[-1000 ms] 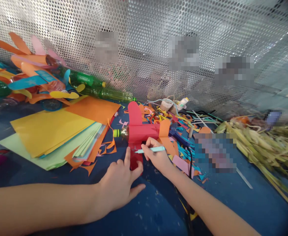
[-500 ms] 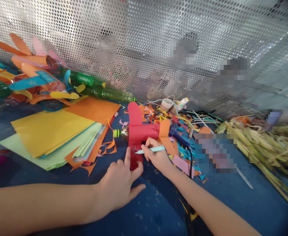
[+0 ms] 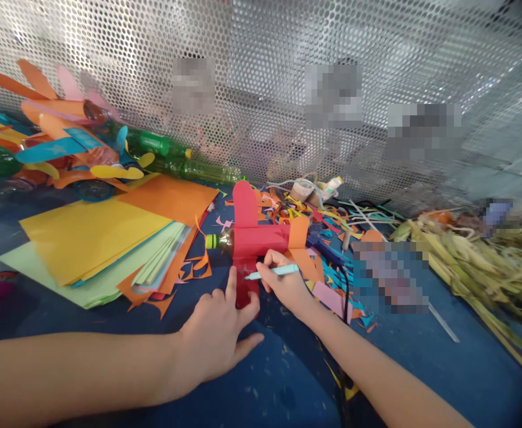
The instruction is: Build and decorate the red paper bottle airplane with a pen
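Note:
A plastic bottle (image 3: 226, 240) with a yellow-green cap lies on its side, wrapped in red paper (image 3: 261, 241). Red paper wings stick out from both its sides, and orange paper fins (image 3: 298, 232) sit at its right end. My right hand (image 3: 283, 282) grips a light blue pen (image 3: 279, 270), its tip on the near red wing (image 3: 245, 286), where a faint star-like outline shows. Fingers spread, my left hand (image 3: 220, 327) steadies that wing with the fingertips along its left and near edges.
Coloured paper sheets (image 3: 91, 238) lie at left, with bottle-and-paper planes (image 3: 78, 142) behind. Paper scraps (image 3: 288, 205), a glue bottle (image 3: 332, 186) and a blue glue gun (image 3: 327, 249) with a black cord lie right of the bottle. Dried husks (image 3: 470, 267) are far right; a perforated metal screen (image 3: 261, 77) stands behind.
The far red wing tips up very slightly. Both hands and the pen stay almost exactly where they were.

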Motion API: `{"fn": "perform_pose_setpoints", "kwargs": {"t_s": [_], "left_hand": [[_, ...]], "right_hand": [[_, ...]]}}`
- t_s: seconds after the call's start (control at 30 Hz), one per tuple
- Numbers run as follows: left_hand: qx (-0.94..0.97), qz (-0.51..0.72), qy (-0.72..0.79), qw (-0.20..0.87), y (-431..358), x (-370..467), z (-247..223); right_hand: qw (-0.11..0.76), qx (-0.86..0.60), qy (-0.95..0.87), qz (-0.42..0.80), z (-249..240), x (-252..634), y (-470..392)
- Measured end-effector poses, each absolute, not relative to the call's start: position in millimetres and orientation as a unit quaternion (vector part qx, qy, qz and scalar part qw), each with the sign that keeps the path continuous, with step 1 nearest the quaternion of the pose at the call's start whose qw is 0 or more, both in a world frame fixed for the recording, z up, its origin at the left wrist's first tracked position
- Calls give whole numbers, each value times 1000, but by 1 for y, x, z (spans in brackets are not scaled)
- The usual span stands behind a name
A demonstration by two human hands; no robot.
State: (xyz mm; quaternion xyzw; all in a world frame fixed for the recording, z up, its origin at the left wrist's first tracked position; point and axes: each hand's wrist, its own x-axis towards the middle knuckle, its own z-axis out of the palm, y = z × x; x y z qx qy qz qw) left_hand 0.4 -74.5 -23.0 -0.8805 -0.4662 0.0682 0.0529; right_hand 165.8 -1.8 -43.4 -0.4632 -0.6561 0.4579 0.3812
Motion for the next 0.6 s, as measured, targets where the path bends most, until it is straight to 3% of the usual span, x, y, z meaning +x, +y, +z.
{"fn": "perform_pose_setpoints", "kwargs": {"t_s": [0.6], "left_hand": [[-879, 73, -468, 47, -74, 1, -22]], "right_hand": [[382, -465, -658, 452, -43, 165, -2]]}}
